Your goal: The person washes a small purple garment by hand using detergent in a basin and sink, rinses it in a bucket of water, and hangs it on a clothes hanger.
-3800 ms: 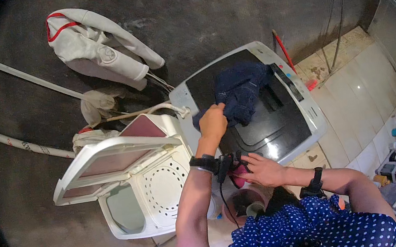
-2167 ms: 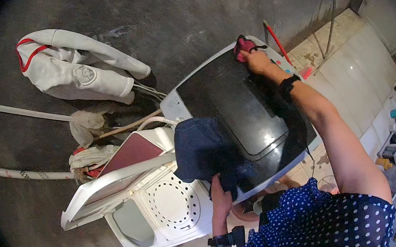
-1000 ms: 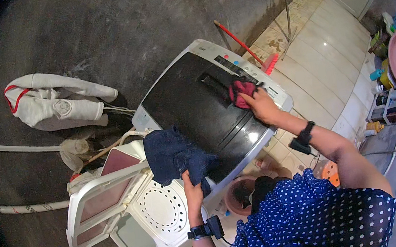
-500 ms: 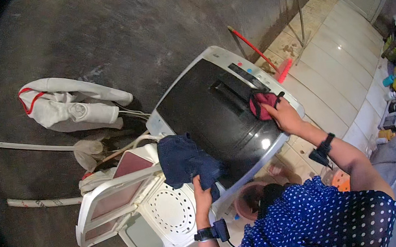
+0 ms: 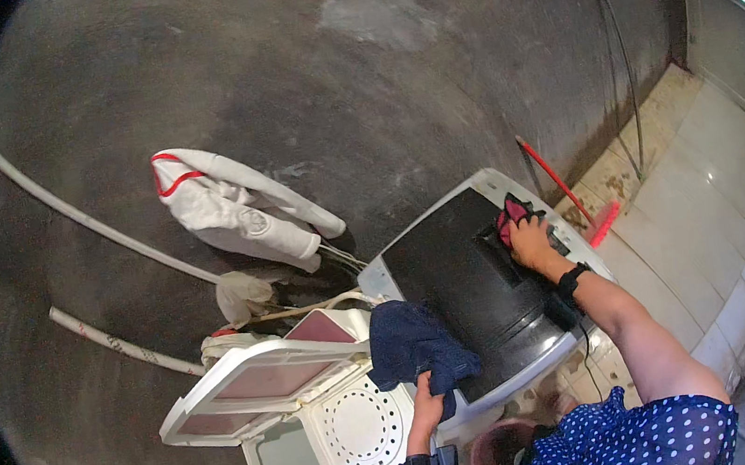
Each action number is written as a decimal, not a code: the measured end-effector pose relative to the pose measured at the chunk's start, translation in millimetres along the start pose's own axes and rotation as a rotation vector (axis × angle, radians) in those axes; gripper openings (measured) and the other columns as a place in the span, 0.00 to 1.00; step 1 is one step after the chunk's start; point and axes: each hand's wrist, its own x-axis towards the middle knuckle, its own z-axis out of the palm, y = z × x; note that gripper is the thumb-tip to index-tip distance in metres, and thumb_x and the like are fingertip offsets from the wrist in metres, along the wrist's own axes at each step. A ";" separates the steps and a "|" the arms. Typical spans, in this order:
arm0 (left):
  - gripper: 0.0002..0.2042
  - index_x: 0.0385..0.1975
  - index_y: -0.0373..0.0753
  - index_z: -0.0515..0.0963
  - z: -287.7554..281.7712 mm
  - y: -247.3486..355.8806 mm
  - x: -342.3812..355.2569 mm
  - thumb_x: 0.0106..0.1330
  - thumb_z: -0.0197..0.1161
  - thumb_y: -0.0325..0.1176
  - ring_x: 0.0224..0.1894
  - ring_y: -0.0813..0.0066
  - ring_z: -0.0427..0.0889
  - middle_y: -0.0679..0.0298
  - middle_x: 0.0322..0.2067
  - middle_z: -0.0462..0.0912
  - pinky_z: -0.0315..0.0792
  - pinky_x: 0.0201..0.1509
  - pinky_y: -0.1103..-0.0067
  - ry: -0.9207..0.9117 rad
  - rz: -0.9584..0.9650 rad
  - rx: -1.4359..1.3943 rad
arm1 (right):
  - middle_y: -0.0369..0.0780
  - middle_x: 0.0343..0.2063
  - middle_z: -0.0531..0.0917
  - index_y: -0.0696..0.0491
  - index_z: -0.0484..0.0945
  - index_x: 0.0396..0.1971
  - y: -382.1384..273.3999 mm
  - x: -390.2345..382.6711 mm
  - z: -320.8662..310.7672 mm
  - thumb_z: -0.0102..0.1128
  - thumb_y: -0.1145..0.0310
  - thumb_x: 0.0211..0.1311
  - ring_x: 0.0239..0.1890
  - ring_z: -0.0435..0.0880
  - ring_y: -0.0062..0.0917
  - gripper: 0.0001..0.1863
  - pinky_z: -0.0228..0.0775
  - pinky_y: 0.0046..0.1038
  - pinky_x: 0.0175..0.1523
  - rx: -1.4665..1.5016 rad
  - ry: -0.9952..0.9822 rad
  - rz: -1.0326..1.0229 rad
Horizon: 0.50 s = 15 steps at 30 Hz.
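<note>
A dark blue denim garment [image 5: 420, 344] hangs from my left hand [image 5: 425, 406], whose fingers are closed on its lower edge. It lies partly across the near left corner of a washing machine with a dark lid [image 5: 443, 265]. My right hand [image 5: 534, 247] presses a dark red cloth with black edging [image 5: 517, 211] onto the lid, beside the control panel. Left of the dark-lidded machine stands a white twin-tub washer [image 5: 360, 427], its lids [image 5: 266, 388] raised. A round perforated spin cover and a greyish opening show inside it.
A white garment with red trim [image 5: 242, 203] hangs on the dark wall. Pipes [image 5: 108, 225] run along it. A red-handled broom [image 5: 555, 178] leans behind the machine, by the tiled floor [image 5: 672, 221]. A pinkish bucket [image 5: 500, 449] stands near my body.
My right hand has slid the red cloth along the panel side of the lid, toward the wall. My left hand still grips the denim garment. The whole view has shifted.
</note>
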 end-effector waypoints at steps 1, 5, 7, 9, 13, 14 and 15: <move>0.18 0.49 0.37 0.65 0.7 2.6 -4.7 0.58 0.54 0.25 0.47 0.65 0.73 0.54 0.41 0.76 0.64 0.52 0.78 0.012 0.010 -0.014 | 0.49 0.48 0.70 0.54 0.63 0.54 0.1 3.5 5.1 0.57 0.55 0.51 0.53 0.65 0.49 0.31 0.54 0.56 0.54 -0.020 -0.054 0.025; 0.20 0.51 0.37 0.65 -0.1 7.7 -18.9 0.57 0.55 0.25 0.50 0.63 0.73 0.51 0.44 0.75 0.63 0.53 0.77 0.118 -0.020 0.050 | 0.51 0.46 0.70 0.55 0.59 0.55 -10.1 1.9 -12.5 0.60 0.65 0.46 0.50 0.68 0.48 0.34 0.65 0.48 0.49 0.036 -0.207 0.052; 0.22 0.52 0.37 0.65 4.7 -6.8 -19.5 0.55 0.54 0.22 0.51 0.61 0.73 0.48 0.45 0.74 0.64 0.54 0.77 0.161 0.039 0.033 | 0.56 0.44 0.69 0.57 0.55 0.56 -2.9 1.2 -24.7 0.62 0.67 0.42 0.40 0.75 0.51 0.38 0.70 0.40 0.44 0.146 -0.099 -0.036; 0.25 0.53 0.35 0.65 1.5 -7.2 -25.3 0.51 0.51 0.17 0.50 0.61 0.73 0.51 0.46 0.74 0.64 0.55 0.76 0.230 0.080 0.003 | 0.57 0.42 0.70 0.61 0.57 0.52 -3.1 -1.9 -55.1 0.67 0.63 0.38 0.40 0.76 0.49 0.40 0.71 0.37 0.45 0.294 -0.010 -0.086; 0.27 0.55 0.35 0.64 -21.6 0.0 -34.2 0.51 0.47 0.14 0.49 0.69 0.73 0.57 0.49 0.72 0.66 0.53 0.80 0.352 -0.129 -0.764 | 0.50 0.34 0.77 0.60 0.70 0.39 9.9 20.8 -102.4 0.65 0.59 0.41 0.39 0.77 0.44 0.27 0.70 0.36 0.42 0.641 0.065 -0.285; 0.27 0.55 0.35 0.63 -36.9 -17.4 -38.9 0.51 0.46 0.15 0.49 0.68 0.73 0.57 0.49 0.72 0.67 0.53 0.78 0.376 -0.071 -0.855 | 0.47 0.32 0.78 0.60 0.72 0.37 -6.0 12.5 -125.8 0.63 0.60 0.43 0.38 0.77 0.39 0.23 0.70 0.33 0.42 0.674 0.054 -0.323; 0.27 0.56 0.35 0.62 -53.9 -29.6 -44.2 0.52 0.46 0.15 0.49 0.68 0.73 0.58 0.49 0.72 0.67 0.53 0.77 0.394 -0.013 -0.943 | 0.45 0.30 0.78 0.59 0.74 0.34 -27.5 -2.0 -154.6 0.62 0.61 0.45 0.37 0.78 0.35 0.19 0.69 0.31 0.42 0.708 0.043 -0.353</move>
